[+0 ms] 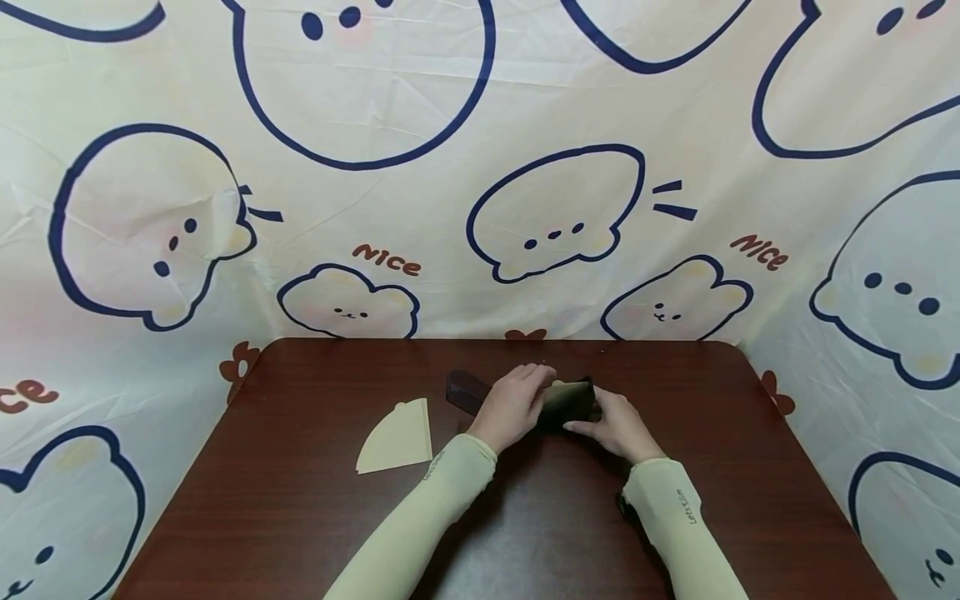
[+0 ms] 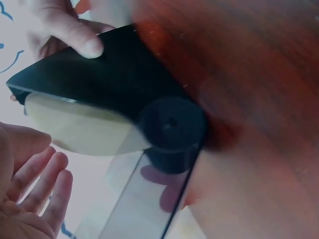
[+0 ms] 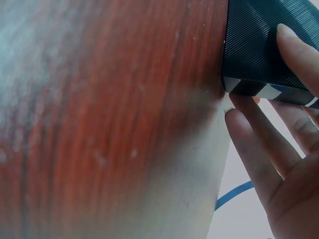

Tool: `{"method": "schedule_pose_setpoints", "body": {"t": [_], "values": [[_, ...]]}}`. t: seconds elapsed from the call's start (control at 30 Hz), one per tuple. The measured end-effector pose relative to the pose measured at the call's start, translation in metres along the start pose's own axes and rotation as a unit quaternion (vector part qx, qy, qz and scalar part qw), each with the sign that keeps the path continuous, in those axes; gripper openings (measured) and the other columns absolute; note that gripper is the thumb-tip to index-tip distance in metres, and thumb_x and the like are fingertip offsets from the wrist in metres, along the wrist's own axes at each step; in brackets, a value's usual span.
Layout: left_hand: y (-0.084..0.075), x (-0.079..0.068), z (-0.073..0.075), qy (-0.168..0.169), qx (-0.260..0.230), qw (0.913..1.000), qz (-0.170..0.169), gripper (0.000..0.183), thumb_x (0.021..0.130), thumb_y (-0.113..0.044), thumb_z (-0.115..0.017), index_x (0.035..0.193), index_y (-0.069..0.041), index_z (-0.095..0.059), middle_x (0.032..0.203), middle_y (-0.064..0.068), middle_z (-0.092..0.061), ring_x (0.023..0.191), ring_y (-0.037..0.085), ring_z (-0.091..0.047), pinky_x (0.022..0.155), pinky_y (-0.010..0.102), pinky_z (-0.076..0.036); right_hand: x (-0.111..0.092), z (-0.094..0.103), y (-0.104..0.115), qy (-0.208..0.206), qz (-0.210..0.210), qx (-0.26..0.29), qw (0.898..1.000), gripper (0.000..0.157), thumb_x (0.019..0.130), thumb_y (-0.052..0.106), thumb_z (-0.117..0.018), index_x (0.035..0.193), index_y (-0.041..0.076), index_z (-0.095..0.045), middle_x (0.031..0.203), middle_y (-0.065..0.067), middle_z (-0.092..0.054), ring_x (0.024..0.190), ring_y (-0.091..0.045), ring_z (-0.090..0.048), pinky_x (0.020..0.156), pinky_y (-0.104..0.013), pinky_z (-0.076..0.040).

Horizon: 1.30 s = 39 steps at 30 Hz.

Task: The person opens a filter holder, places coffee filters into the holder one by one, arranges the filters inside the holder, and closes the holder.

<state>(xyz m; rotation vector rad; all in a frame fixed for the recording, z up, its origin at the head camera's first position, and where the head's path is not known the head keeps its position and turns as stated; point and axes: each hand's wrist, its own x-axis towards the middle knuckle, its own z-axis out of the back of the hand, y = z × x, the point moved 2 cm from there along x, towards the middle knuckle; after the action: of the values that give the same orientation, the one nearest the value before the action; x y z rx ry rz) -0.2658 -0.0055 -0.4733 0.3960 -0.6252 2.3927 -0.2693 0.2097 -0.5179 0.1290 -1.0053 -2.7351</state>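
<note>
My right hand point(image 1: 618, 425) grips a black fan-shaped paper filter case point(image 2: 114, 74), thumb on its ribbed face and fingers beneath. A pale yellow filter paper point(image 2: 79, 124) shows in its opening, its curved edge sticking out. Close to that edge is my left hand point(image 1: 512, 408), fingers extended, thumb tip right at the paper in the left wrist view. From the round pivot point(image 2: 172, 124) of the case a see-through cover point(image 2: 144, 199) is swung out. In the head view this cover point(image 1: 465, 392) looks dark and points left, partly hidden by my left hand.
Another pale yellow fan-shaped filter paper point(image 1: 397, 437) lies flat on the dark brown table point(image 1: 315, 525), left of my hands. A cream curtain point(image 1: 442, 208) with blue cartoon outlines hangs behind the table's far edge and along both sides.
</note>
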Motion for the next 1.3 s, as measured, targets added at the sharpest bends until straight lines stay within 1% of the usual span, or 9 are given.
{"method": "schedule_pose_setpoints", "body": {"t": [0.17, 0.4, 0.63, 0.8, 0.9, 1.0, 1.13, 1.23, 1.3], "values": [[-0.004, 0.000, 0.017, -0.022, 0.000, 0.9997, -0.012, 0.032, 0.102, -0.012, -0.066, 0.134, -0.013, -0.063, 0.122, 0.000, -0.070, 0.113, 0.015, -0.065, 0.097, 0.030, -0.056, 0.000, 0.000, -0.001, 0.000, 0.001, -0.001, 1.000, 0.048, 0.085, 0.035, -0.087, 0.126, 0.020, -0.067, 0.121, -0.005, -0.072, 0.108, -0.026, -0.069, 0.093, -0.049, -0.057], [0.000, -0.010, 0.062, -0.097, 0.005, 0.9945, -0.039, 0.033, 0.098, -0.009, -0.070, 0.131, -0.011, -0.065, 0.120, 0.002, -0.072, 0.110, 0.017, -0.068, 0.098, 0.033, -0.056, 0.000, 0.000, -0.002, 0.001, 0.001, 0.002, 1.000, 0.051, 0.086, 0.037, -0.086, 0.130, 0.024, -0.065, 0.125, -0.006, -0.071, 0.114, -0.031, -0.067, 0.095, -0.052, -0.056], [0.027, -0.034, 0.109, -0.171, 0.051, 0.9834, -0.034, 0.030, 0.097, -0.009, -0.070, 0.127, -0.011, -0.069, 0.117, 0.003, -0.075, 0.107, 0.022, -0.070, 0.094, 0.040, -0.056, -0.001, 0.001, -0.001, 0.006, 0.002, 0.012, 1.000, 0.050, 0.087, 0.035, -0.085, 0.131, 0.023, -0.065, 0.127, -0.007, -0.070, 0.118, -0.033, -0.067, 0.098, -0.053, -0.055], [0.055, -0.059, 0.133, -0.198, 0.065, 0.9780, -0.003, 0.028, 0.096, -0.008, -0.072, 0.123, -0.011, -0.071, 0.113, 0.005, -0.075, 0.101, 0.025, -0.070, 0.087, 0.044, -0.056, -0.001, 0.001, 0.001, 0.011, -0.002, 0.014, 1.000, 0.052, 0.087, 0.036, -0.085, 0.133, 0.023, -0.065, 0.130, -0.008, -0.069, 0.117, -0.033, -0.067, 0.097, -0.054, -0.055], [0.077, -0.080, 0.133, -0.182, 0.084, 0.9791, 0.033, 0.029, 0.095, -0.010, -0.072, 0.125, -0.012, -0.070, 0.111, 0.004, -0.075, 0.098, 0.025, -0.068, 0.082, 0.044, -0.054, -0.002, 0.001, 0.000, 0.011, 0.000, 0.014, 1.000, 0.053, 0.087, 0.035, -0.085, 0.134, 0.022, -0.065, 0.130, -0.008, -0.069, 0.116, -0.032, -0.067, 0.097, -0.053, -0.055], [0.100, -0.104, 0.129, -0.152, 0.100, 0.9799, 0.081, 0.030, 0.096, -0.013, -0.073, 0.126, -0.012, -0.069, 0.112, 0.005, -0.074, 0.097, 0.025, -0.066, 0.081, 0.044, -0.053, -0.001, 0.001, 0.001, 0.010, 0.002, 0.014, 1.000, 0.054, 0.087, 0.034, -0.086, 0.135, 0.022, -0.064, 0.130, -0.008, -0.069, 0.116, -0.031, -0.067, 0.097, -0.052, -0.056], [0.123, -0.131, 0.124, -0.117, 0.090, 0.9776, 0.150, 0.033, 0.095, -0.015, -0.075, 0.127, -0.012, -0.068, 0.116, 0.007, -0.073, 0.102, 0.027, -0.066, 0.085, 0.048, -0.053, -0.001, 0.002, 0.002, 0.012, -0.001, 0.009, 1.000, 0.054, 0.087, 0.036, -0.085, 0.135, 0.022, -0.064, 0.131, -0.009, -0.068, 0.116, -0.032, -0.067, 0.096, -0.053, -0.056], [0.133, -0.142, 0.120, -0.066, 0.066, 0.9769, 0.192, 0.045, 0.094, -0.019, -0.078, 0.135, -0.010, -0.064, 0.121, 0.010, -0.072, 0.110, 0.032, -0.065, 0.090, 0.053, -0.054, -0.001, 0.002, 0.002, 0.015, -0.003, 0.005, 1.000, 0.054, 0.087, 0.036, -0.085, 0.134, 0.021, -0.064, 0.130, -0.009, -0.068, 0.115, -0.032, -0.067, 0.095, -0.052, -0.056], [0.137, -0.148, 0.115, -0.011, 0.049, 0.9749, 0.217, 0.060, 0.093, -0.026, -0.079, 0.145, -0.007, -0.057, 0.131, 0.015, -0.068, 0.119, 0.037, -0.063, 0.095, 0.058, -0.052, -0.001, 0.001, 0.002, 0.013, -0.003, 0.004, 1.000, 0.054, 0.087, 0.035, -0.085, 0.134, 0.021, -0.063, 0.128, -0.009, -0.069, 0.114, -0.030, -0.067, 0.094, -0.052, -0.056]]}}
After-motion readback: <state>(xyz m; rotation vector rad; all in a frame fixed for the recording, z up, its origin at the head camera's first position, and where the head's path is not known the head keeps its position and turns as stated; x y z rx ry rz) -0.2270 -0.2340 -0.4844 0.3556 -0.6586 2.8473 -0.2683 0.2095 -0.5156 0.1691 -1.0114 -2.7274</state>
